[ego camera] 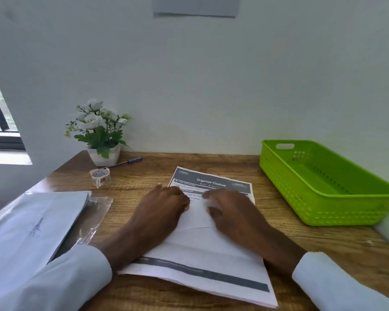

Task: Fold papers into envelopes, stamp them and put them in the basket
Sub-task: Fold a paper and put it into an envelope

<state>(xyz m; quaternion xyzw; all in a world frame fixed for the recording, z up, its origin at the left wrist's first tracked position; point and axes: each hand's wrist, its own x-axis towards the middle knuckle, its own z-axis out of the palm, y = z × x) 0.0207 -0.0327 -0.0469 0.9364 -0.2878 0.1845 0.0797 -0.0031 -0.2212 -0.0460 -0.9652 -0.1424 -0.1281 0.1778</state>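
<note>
Item: printed sheet [211, 250], headed "Organize Clothes", lying flat on the wooden counter [301, 248] directly before the person, its near portion already turned up so the blank reverse shows over the print. Left hand [164, 205] and right hand [229, 207]: both palm-down on the folded part, fingers spread and flat, pressing, not gripping; the two lie side by side with a narrow strip of paper between them. Step in hand, by judgement: setting the crease of an early fold; task barely begun. Method advised: keep one hand pinning the flap, run the other outward along the fold line, check the side edges align before pressing hard, since a skewed first fold will carry through the envelope. Basket [323, 198], green plastic, sits to the right of the sheet, apart from the right hand; nothing visible inside. Roll of stamps or tape [100, 177], which it is cannot be told, stands at far left beyond the left hand, with a pen [128, 162] and potted flowers [99, 129] behind it. Stack of papers [32, 225] in clear wrap lies at the left edge.
</note>
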